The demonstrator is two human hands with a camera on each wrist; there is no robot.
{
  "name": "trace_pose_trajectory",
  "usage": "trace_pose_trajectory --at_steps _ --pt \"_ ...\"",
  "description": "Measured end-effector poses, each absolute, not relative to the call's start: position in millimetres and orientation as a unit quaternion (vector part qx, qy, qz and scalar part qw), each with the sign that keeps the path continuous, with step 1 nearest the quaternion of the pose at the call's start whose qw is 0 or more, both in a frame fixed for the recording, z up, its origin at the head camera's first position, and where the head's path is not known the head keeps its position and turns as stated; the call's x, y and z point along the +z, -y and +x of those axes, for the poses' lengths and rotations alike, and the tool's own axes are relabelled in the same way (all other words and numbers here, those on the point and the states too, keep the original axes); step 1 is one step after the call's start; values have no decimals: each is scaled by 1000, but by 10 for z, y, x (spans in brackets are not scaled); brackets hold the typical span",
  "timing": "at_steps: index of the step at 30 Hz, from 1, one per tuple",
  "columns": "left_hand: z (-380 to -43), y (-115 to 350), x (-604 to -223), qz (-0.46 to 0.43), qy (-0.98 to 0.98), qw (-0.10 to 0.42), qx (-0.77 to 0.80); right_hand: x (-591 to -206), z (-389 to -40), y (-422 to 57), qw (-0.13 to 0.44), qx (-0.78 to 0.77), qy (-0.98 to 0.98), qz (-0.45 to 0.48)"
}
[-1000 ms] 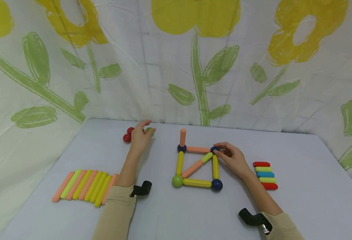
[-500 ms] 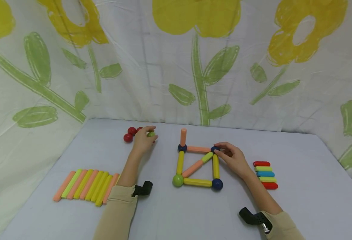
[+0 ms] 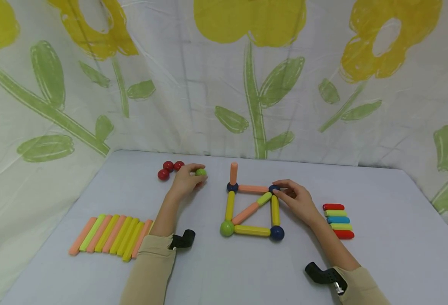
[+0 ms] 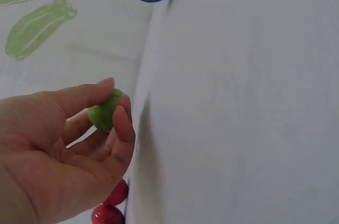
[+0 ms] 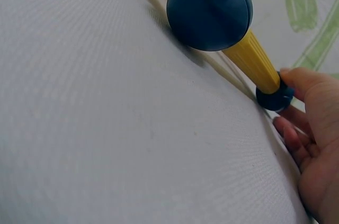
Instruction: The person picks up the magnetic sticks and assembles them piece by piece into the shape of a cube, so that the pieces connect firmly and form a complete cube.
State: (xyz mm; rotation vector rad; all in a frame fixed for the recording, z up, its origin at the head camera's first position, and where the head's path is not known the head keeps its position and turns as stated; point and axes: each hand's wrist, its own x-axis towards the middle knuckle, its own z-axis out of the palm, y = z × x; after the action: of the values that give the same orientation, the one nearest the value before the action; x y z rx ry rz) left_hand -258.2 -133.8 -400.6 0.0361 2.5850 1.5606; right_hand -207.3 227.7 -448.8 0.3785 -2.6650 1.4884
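Edging away from the red balls, the left hand is holding the green ball between thumb and fingertips, leaving it apart from that cluster, nearer the frame, but joined to no stick. The right hand is staying put, its thumb and fingers pinching the frame's far right blue ball. An upright pink stick is standing between the hands. Short sticks are lying beyond the right hand; the left sleeve is partly covering the long sticks.
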Motion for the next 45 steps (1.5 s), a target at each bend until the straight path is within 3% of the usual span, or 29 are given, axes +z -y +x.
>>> trace_pose_trajectory --at_steps 13,21,45 --pt "-2345 910 -3472 103 -748 -19 656 -4483 -2067 -2277 33 485 866 119" --pt "-2287 720 -3465 150 -747 -67 645 -4491 -2070 -2276 32 488 863 125" --pt "-2267 575 -3556 147 -746 -60 647 -4484 -2061 -2275 35 498 856 136"
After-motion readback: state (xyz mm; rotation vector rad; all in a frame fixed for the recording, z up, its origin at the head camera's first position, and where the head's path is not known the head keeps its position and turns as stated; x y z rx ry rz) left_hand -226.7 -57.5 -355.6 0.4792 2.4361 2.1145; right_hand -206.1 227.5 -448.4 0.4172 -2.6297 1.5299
